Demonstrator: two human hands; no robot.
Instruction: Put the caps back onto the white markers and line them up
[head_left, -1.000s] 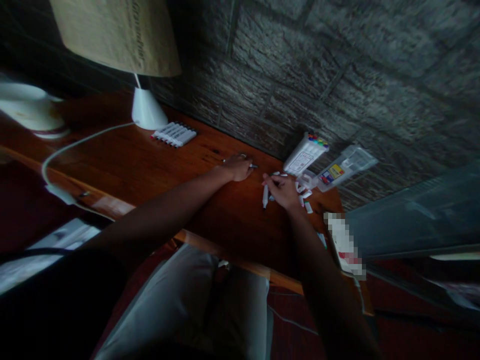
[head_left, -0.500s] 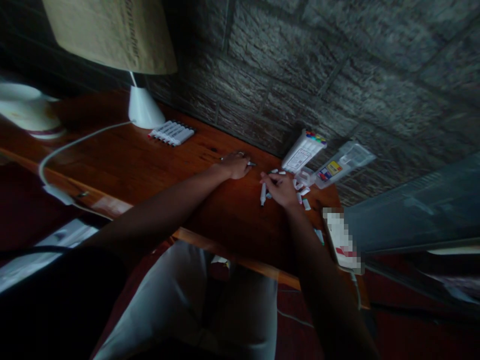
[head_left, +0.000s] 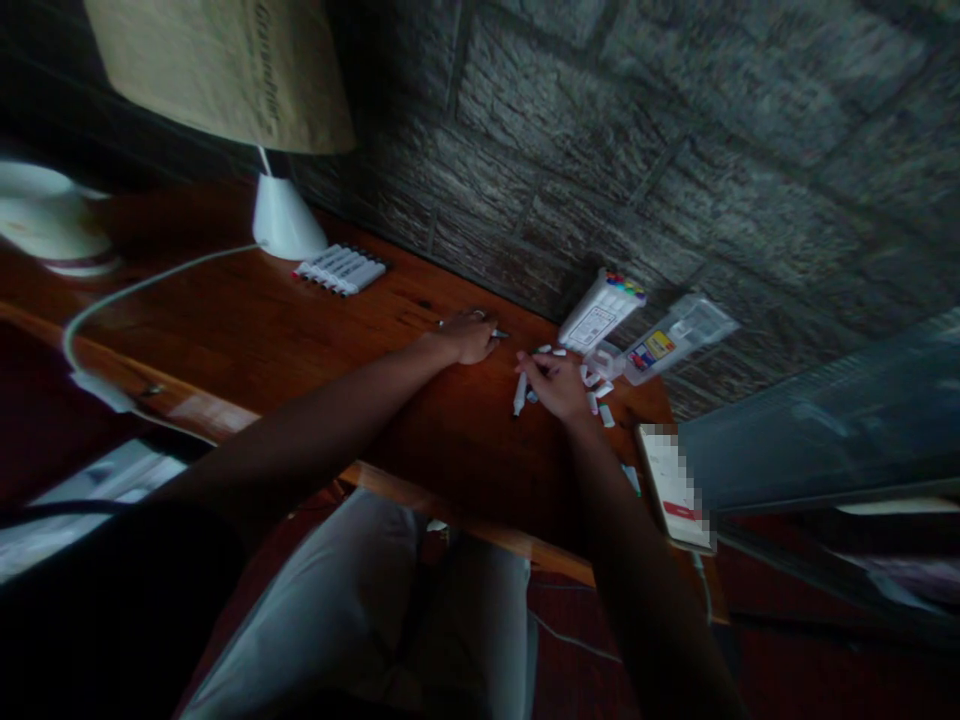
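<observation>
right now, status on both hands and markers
Left hand over pen, grip unclear. Right hand gripping white marker. Loose white pieces beside right hand.

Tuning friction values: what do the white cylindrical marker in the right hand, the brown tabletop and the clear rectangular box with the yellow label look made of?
White cylindrical marker: probably plastic, smooth; even pale barrel, though too small to judge gloss.
Brown tabletop: wood, apparently varnished; dark knots and a soft sheen.
Clear rectangular box: likely rigid plastic, glossy; see-through walls with pale glints.
</observation>
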